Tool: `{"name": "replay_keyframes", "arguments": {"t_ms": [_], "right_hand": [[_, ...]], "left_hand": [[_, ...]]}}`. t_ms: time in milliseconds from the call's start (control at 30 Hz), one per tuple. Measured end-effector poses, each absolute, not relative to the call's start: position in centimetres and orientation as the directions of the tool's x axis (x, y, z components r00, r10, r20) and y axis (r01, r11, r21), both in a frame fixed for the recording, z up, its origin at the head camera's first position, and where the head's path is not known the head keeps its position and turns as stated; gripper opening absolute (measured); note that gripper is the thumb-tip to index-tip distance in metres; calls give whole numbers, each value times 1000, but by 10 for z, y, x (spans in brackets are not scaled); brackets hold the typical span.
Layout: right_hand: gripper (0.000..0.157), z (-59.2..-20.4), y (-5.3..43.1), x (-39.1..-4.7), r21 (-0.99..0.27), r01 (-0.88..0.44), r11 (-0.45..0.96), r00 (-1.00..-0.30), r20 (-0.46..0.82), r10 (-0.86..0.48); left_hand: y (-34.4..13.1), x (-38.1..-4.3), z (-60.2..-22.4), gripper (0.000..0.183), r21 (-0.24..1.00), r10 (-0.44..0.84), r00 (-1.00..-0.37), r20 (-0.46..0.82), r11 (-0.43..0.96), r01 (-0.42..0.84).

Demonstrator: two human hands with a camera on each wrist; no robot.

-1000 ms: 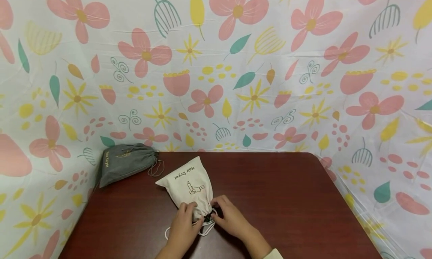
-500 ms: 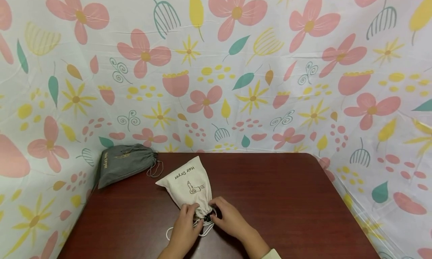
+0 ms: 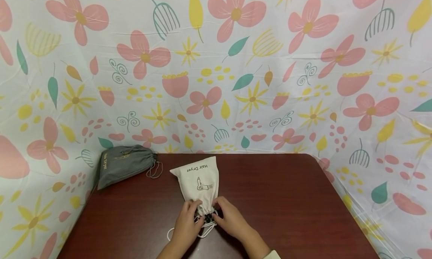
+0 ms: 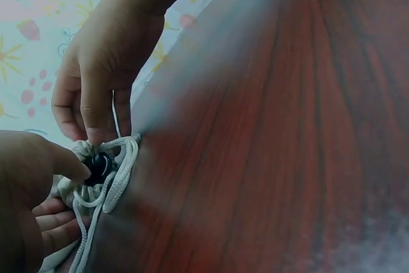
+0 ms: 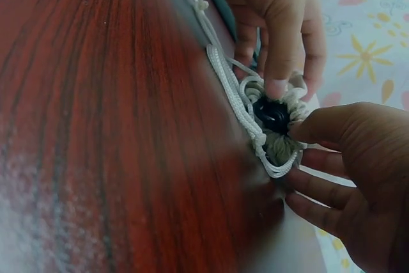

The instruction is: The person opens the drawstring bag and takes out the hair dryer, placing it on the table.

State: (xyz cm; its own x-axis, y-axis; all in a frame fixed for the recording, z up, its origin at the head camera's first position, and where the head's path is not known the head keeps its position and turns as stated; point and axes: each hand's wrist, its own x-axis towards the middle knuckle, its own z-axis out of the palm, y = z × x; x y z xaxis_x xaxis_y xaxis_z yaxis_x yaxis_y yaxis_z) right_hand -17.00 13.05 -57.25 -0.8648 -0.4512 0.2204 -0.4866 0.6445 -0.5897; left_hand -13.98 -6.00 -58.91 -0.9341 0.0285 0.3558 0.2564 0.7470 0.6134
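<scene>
A cream drawstring bag [image 3: 199,180] printed "Hair Dryer" lies on the table, its gathered mouth towards the person. My left hand [image 3: 185,223] pinches one side of that mouth, thumb on the rim and fingers beneath the cloth. Opposite it, my right hand [image 3: 233,219] pinches the other side in the same way. Between the thumbs, the mouth is slightly parted around a shiny black thing [image 5: 273,116], mostly hidden inside. White drawcords [image 4: 121,174] loop around the mouth and trail onto the table.
A grey drawstring bag [image 3: 126,165] with gold lettering lies at the back left corner of the dark red wooden table [image 3: 270,195]. Flower-printed cloth [image 3: 216,71] hangs behind the table and along both sides.
The cream bag's far end has swung to the right, so the bag lies straighter. Both hands keep their hold on its mouth, the left having shifted slightly right.
</scene>
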Motion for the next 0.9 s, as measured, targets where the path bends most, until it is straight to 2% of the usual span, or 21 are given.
{"name": "replay_keyframes", "arguments": {"t_ms": [267,533,900], "right_hand": [[27,-575,132,-172,-578,-495,649,-865,260,-429],[27,-579,134,-176,-583,-490,648,-871,291,-397],[30,-585,130,-188,-657,-449,606,-893,317,-318]], "left_hand": [[-56,-150,-590,54,614,48,-921,387,731,296],[-51,-158,-594,55,634,36,-930,367,722,278],[-42,-170,-601,45,702,-96,-915,392,674,230]]}}
